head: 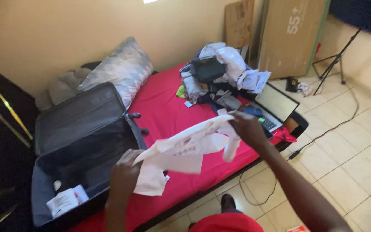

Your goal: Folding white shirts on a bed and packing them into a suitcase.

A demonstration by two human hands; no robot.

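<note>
head view: worn on the person's head | faces down and forward over the bed [168, 116] from its floor-side edge | hands close below | far wall at top

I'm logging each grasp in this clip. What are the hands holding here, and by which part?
Both hold one white garment: the left hand grips its lower end, the right hand its upper end, stretched over the red bed.

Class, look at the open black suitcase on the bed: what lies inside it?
Inside the open black suitcase, a folded white bundle lies near its front corner, with a small pale item beside it. The left hand and white garment hide part of its edge.
</note>
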